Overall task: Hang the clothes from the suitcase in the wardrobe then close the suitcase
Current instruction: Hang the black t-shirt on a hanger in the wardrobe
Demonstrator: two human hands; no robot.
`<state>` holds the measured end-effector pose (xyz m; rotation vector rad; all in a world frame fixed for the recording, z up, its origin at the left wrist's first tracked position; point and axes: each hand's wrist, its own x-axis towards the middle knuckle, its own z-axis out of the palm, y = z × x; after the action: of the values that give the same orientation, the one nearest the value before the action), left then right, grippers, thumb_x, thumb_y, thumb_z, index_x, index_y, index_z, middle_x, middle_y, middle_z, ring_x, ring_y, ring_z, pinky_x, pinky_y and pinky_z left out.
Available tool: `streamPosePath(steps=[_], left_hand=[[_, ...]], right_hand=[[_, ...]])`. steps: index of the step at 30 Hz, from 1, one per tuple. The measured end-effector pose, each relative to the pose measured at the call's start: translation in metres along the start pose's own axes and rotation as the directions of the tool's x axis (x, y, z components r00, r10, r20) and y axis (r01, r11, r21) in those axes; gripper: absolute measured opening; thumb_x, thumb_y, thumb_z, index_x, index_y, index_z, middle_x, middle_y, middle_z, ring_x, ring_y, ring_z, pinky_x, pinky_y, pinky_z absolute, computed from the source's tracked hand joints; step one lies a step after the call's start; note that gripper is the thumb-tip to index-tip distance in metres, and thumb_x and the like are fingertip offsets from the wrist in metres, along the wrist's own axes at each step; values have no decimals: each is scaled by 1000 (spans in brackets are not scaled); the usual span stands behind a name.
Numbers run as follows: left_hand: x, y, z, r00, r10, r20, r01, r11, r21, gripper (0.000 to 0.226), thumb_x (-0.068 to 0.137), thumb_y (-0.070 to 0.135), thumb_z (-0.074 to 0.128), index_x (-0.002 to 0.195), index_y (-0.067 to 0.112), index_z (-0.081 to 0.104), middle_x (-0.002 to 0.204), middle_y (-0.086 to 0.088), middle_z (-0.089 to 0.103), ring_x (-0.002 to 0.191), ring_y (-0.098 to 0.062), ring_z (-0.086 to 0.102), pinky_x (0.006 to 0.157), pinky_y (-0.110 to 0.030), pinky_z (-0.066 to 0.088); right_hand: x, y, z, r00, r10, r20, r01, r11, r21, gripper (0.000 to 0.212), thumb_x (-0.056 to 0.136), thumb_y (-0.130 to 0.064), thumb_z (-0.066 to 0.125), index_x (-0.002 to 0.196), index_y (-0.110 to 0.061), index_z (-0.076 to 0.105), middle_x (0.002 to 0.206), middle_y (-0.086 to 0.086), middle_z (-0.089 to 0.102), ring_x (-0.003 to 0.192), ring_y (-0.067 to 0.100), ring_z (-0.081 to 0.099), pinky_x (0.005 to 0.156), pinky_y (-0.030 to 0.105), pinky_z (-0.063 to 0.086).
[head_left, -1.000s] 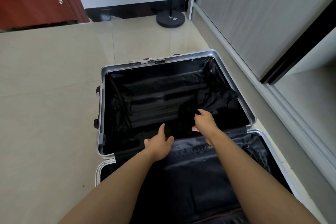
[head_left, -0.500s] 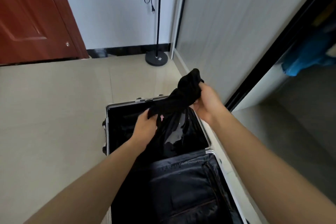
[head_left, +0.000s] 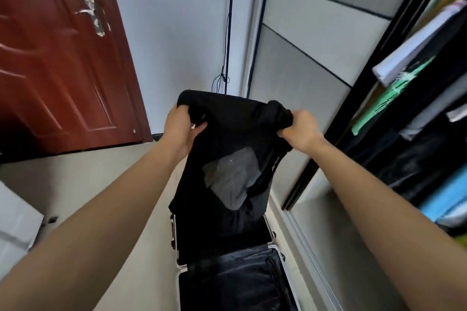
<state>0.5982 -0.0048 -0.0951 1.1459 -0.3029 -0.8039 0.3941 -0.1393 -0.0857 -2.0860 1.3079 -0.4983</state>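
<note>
The open wardrobe (head_left: pixel 379 58) stands at the right, and the open suitcase (head_left: pixel 180 269) lies on the floor beside it. A black garment (head_left: pixel 227 129) hangs in the air above the suitcase. It looks soft, light and limp, best held along its top edge. The left grip (head_left: pixel 180 129) and the right grip (head_left: pixel 300 131) each clutch a bunched top corner.

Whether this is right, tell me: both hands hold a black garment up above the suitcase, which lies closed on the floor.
Not quite. The head view shows the suitcase lying open on the floor, not closed. The rest stands: the left hand and right hand hold the black garment up above it.
</note>
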Motion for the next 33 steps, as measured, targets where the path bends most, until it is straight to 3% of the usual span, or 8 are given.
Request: streamPosePath(steps=[3, 6, 15, 19, 22, 24, 26, 33], left_hand=[[-12, 58, 13, 999, 47, -6, -47, 991, -122, 25, 98, 12, 39, 110, 15, 60, 103, -4, 66, 94, -18, 63, 81, -36, 56], [-21, 91, 16, 995, 95, -12, -96, 984, -153, 26, 98, 11, 39, 115, 13, 59, 104, -4, 65, 94, -16, 62, 85, -37, 56], [-27, 108, 2, 978, -50, -203, 92, 974, 205, 65, 83, -1, 48, 145, 9, 28, 133, -14, 47, 100, -26, 48, 81, -37, 51], [-71, 82, 15, 987, -76, 144, -44, 727, 686, 117, 55, 16, 64, 151, 37, 1, 156, -13, 3, 141, -34, 12, 109, -48, 31], [-81, 63, 29, 882, -135, 451, -331, 503, 798, 83, 72, 34, 74, 142, 47, 32, 158, -4, 7, 147, -28, -9, 118, -47, 6], [-83, 61, 34, 873, -62, 483, -355, 598, 718, 27, 81, 46, 65, 107, 40, 63, 130, -1, 55, 136, -27, 37, 111, -37, 32], [-89, 67, 42, 896, -77, 438, -215, 787, 578, 14, 89, 36, 59, 94, 26, 68, 96, 2, 72, 97, -17, 67, 79, -26, 51], [-111, 75, 92, 889, -209, 407, 124, 966, 226, 19, 85, 25, 68, 100, 13, 69, 97, -8, 73, 93, -24, 68, 88, -35, 53]], right_hand=[[-7, -21, -40, 997, 28, -77, -33, 997, -66, 23, 89, -20, 64, 69, -11, 58, 73, 8, 58, 76, 25, 56, 63, 28, 38], [-13, -36, -58, 998, 68, 14, -70, 961, 268, 15, 89, -18, 59, 91, -9, 71, 93, 13, 72, 89, 30, 66, 70, 30, 47], [-49, -125, -80, 994, -53, 98, -1, 879, 477, 26, 76, -4, 72, 101, 1, 72, 98, 19, 73, 93, 33, 71, 87, 45, 57], [-60, -144, -69, 987, -91, 131, 37, 929, 369, 26, 74, -8, 77, 98, 0, 73, 94, 18, 74, 90, 33, 71, 84, 42, 59], [-67, -145, -66, 990, -87, 114, 44, 941, 336, 30, 74, -9, 80, 102, 0, 72, 96, 17, 74, 90, 29, 71, 85, 38, 58], [-71, -135, -76, 981, -77, 180, 12, 943, 334, 37, 74, -7, 80, 108, 0, 69, 101, 16, 73, 95, 29, 71, 90, 40, 56], [-76, -117, -90, 959, -55, 278, -50, 932, 359, 42, 73, 0, 78, 113, 0, 65, 106, 16, 72, 101, 29, 69, 93, 39, 54], [-107, -25, -76, 956, 87, 279, -100, 994, 33, 9, 82, -4, 70, 76, -9, 66, 73, 2, 62, 70, 13, 55, 57, 17, 43]])
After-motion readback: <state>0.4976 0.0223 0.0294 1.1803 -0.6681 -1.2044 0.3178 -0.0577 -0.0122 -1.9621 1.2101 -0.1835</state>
